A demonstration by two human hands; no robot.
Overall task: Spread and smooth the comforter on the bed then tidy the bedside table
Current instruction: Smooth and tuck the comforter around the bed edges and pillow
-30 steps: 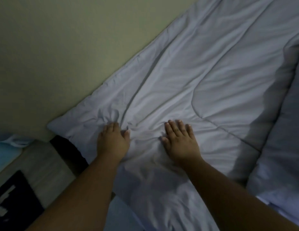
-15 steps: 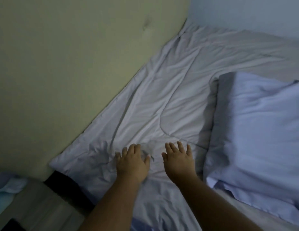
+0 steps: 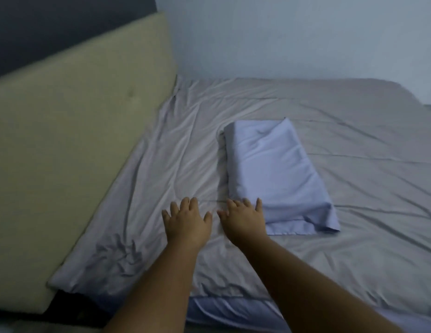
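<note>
A pale grey comforter (image 3: pixel 330 131) lies spread over the bed, creased in long folds and crumpled at its near left corner. My left hand (image 3: pixel 187 223) rests flat on it, fingers apart, holding nothing. Just to its right, my right hand (image 3: pixel 242 218) also lies flat and spread, its fingertips at the near edge of a light blue pillow (image 3: pixel 274 174). The pillow lies lengthwise on top of the comforter. No bedside table can be seen.
A padded beige headboard (image 3: pixel 72 145) runs along the left side of the bed. A pale wall (image 3: pixel 294 37) stands behind the bed. The mattress edge (image 3: pixel 233 308) shows under the comforter near my arms.
Both hands have slid forward over the comforter, away from the crumpled corner toward the pillow. The view has lifted, now showing the whole pillow and the far wall.
</note>
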